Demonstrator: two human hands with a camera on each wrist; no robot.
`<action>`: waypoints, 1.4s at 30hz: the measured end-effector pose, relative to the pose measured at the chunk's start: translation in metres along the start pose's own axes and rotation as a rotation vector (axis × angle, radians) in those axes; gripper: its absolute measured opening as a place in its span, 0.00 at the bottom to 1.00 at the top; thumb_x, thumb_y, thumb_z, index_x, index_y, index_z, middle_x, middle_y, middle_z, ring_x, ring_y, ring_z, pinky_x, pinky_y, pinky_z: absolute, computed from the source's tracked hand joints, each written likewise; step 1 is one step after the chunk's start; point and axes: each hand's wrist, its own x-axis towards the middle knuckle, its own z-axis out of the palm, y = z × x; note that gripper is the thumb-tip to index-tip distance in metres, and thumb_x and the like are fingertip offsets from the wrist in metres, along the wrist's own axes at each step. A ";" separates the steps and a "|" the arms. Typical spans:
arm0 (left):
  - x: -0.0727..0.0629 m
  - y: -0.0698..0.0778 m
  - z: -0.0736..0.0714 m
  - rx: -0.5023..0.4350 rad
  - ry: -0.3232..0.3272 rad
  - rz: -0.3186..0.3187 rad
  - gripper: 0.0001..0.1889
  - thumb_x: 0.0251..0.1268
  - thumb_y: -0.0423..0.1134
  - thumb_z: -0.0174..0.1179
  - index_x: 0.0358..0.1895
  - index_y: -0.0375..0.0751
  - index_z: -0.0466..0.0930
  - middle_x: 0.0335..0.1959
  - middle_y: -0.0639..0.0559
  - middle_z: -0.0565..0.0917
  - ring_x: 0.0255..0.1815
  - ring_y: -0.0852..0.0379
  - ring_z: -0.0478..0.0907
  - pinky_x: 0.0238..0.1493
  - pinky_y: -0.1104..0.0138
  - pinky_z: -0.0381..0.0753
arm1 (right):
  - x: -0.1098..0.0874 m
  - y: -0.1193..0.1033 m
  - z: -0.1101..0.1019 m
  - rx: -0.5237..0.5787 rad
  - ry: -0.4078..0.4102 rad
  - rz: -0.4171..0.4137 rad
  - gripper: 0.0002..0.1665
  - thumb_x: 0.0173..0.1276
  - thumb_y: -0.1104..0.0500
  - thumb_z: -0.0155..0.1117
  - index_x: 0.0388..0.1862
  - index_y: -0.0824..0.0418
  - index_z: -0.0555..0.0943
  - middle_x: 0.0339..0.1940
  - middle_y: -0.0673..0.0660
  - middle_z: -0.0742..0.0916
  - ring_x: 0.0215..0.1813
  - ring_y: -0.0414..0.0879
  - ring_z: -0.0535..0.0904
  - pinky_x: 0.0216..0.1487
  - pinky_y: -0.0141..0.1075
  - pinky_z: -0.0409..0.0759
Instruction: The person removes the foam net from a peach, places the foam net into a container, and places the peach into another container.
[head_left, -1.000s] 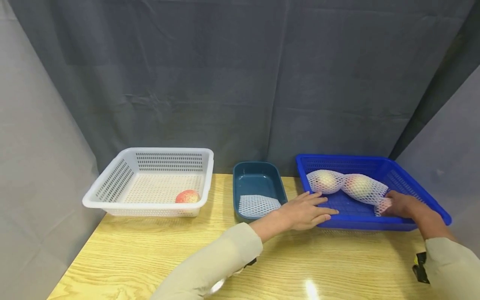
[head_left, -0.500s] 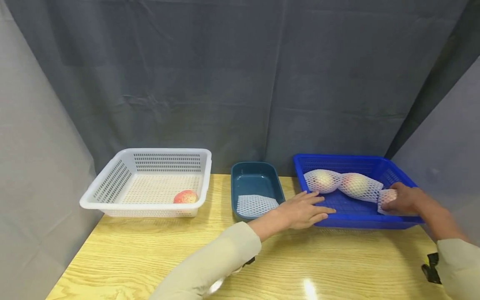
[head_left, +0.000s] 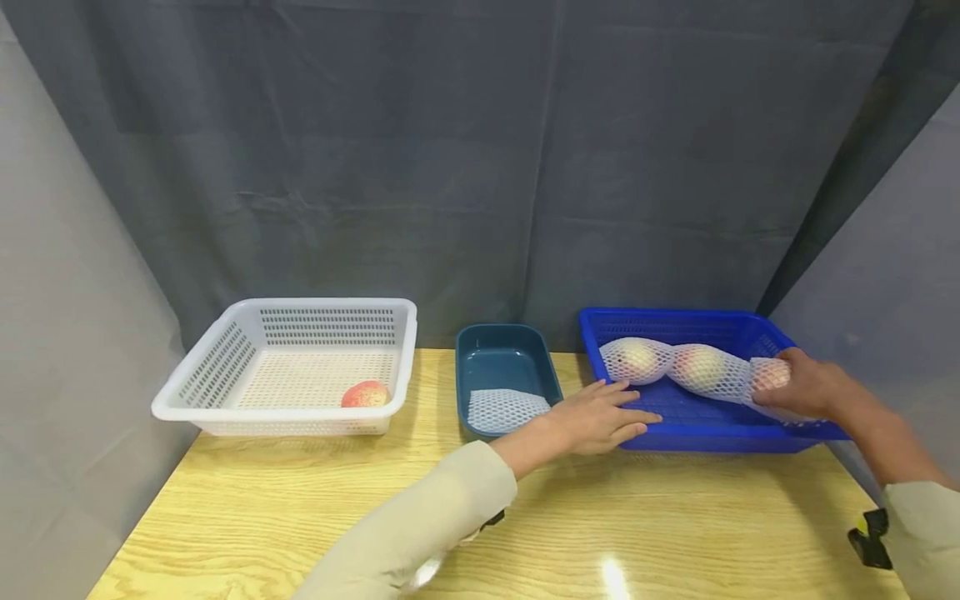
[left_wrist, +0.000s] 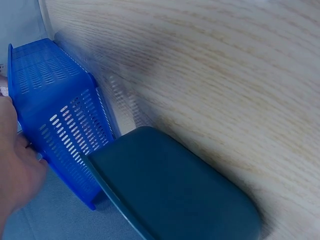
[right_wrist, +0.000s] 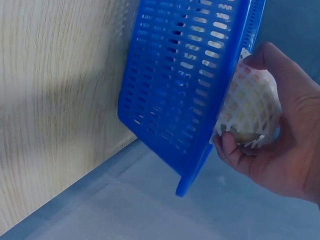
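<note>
My right hand (head_left: 813,385) grips a peach (right_wrist: 250,102) in a white foam net at the right end of the blue basket (head_left: 720,433). In the right wrist view, thumb and fingers curl round the netted fruit at the basket's rim. Two more netted peaches lie in that basket, a left one (head_left: 636,360) and a middle one (head_left: 701,368). My left hand (head_left: 600,418) rests with fingers spread over the blue basket's near left rim. Its palm also shows beside the basket in the left wrist view.
A teal tray (head_left: 510,333) between the baskets holds an empty white foam net (head_left: 506,410). To the left stands a white basket (head_left: 285,414) with one bare peach (head_left: 366,394) in its near right corner. Grey curtains (head_left: 375,150) hang behind the wooden table (head_left: 300,500).
My right hand has raised the netted peach from low in the blue basket to its near right rim. The left hand keeps its place. The whole view has shifted slightly.
</note>
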 end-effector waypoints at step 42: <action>-0.028 -0.024 0.005 -0.044 0.225 0.036 0.26 0.83 0.56 0.33 0.79 0.61 0.57 0.78 0.55 0.60 0.78 0.53 0.52 0.76 0.65 0.41 | -0.007 -0.103 -0.004 0.117 0.185 -0.162 0.53 0.57 0.43 0.75 0.72 0.66 0.60 0.45 0.67 0.80 0.35 0.54 0.77 0.25 0.40 0.74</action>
